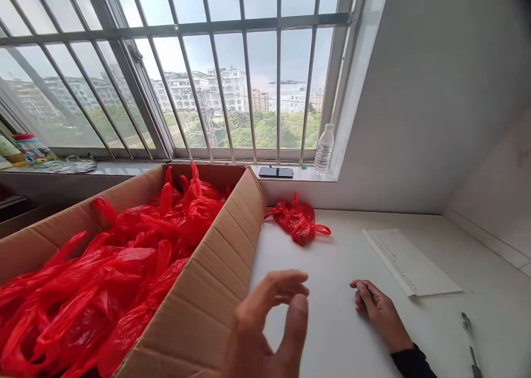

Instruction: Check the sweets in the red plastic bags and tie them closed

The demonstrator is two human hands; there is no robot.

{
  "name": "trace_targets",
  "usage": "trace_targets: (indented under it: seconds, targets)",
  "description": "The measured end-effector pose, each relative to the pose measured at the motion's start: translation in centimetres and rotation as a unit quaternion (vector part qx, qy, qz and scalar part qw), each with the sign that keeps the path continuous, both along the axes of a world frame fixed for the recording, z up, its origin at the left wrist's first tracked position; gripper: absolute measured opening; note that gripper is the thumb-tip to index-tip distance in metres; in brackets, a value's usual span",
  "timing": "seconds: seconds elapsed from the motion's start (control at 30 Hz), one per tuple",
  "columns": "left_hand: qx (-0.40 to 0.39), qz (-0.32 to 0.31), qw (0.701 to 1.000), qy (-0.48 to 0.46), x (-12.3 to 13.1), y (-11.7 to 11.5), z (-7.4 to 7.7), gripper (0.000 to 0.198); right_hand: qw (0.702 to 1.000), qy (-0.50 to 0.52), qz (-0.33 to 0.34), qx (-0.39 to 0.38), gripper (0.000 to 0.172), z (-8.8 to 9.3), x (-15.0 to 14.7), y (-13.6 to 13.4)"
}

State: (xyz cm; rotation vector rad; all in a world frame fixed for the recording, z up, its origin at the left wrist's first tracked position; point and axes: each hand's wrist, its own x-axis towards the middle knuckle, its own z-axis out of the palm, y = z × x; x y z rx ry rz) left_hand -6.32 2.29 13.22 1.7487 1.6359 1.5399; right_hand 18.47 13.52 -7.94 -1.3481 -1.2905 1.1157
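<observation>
My left hand is raised close to the camera, beside the cardboard box. Its thumb and fingers curve toward each other with a gap between them, and nothing is in it. Lower right, my right hand rests over the white table, fingers curled in and thumb against them, with nothing visible in it. Many red plastic bags with knotted handles fill the box. One more red plastic bag lies on the table by the box's far corner, beyond both hands.
On the table's right side lie a white paper pad and a pen. A phone and a clear plastic bottle are on the sill of the barred window. Jars stand at the sill's left end.
</observation>
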Motion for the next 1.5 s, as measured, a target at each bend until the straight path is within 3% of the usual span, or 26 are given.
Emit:
trace_targets:
  seconds: [0.07, 0.17, 0.27, 0.4, 0.53, 0.7, 0.83, 0.93, 1.03, 1.27, 1.37, 1.5]
  targets:
    - [-0.062, -0.035, 0.992, 0.102, 3.2, 3.9, -4.5, 0.025, 1.000, 0.004, 0.007, 0.007, 0.058, 0.0, 0.1, 0.0]
    - [-0.102, 0.003, 0.986, 0.132, 5.3, 11.4, -9.8, 0.025, 0.999, -0.001, -0.012, 0.031, 0.060, -0.1, 0.1, -0.4]
    - [-0.131, 0.018, 0.977, 0.168, 5.8, 16.7, -13.0, 0.034, 0.998, -0.013, -0.018, 0.053, 0.059, -0.2, -0.1, -0.9]
    - [-0.153, 0.001, 0.967, 0.205, 5.9, 18.6, -15.5, 0.041, 0.998, -0.006, -0.025, 0.061, 0.055, 0.0, -0.4, -1.1]
    - [-0.137, -0.030, 0.965, 0.224, 5.0, 16.1, -16.6, 0.037, 0.998, 0.016, -0.032, 0.056, 0.054, 0.1, -0.2, -0.8]
    - [-0.115, -0.054, 0.971, 0.202, 2.4, 9.4, -16.9, 0.023, 0.998, 0.028, -0.027, 0.043, 0.051, 0.0, 1.5, -1.2]
    - [-0.116, 0.029, 0.978, 0.170, 1.3, 6.4, -16.3, 0.022, 0.998, -0.015, 0.027, 0.063, 0.043, 1.5, 1.7, -1.2]
    - [-0.114, 0.066, 0.978, 0.163, 1.8, 6.8, -16.3, 0.031, 0.985, -0.088, 0.064, 0.130, 0.036, 3.2, 0.4, -0.6]
    - [-0.123, 0.055, 0.978, 0.158, 2.6, 8.0, -16.7, 0.031, 0.960, -0.165, 0.090, 0.207, 0.030, 4.5, -1.1, 0.2]
    - [-0.118, -0.074, 0.987, 0.082, 4.9, 8.8, -16.8, 0.019, 0.933, -0.237, 0.120, 0.244, 0.033, 4.3, -1.0, 1.8]
    - [-0.120, -0.062, 0.990, 0.027, 5.1, 9.6, -17.0, 0.021, 0.939, -0.244, 0.096, 0.223, 0.024, 3.7, 0.6, 1.9]
    - [-0.109, 0.004, 0.994, -0.018, 4.4, 10.5, -17.1, 0.025, 0.953, -0.229, -0.004, 0.198, 0.028, 3.3, 3.1, 1.7]
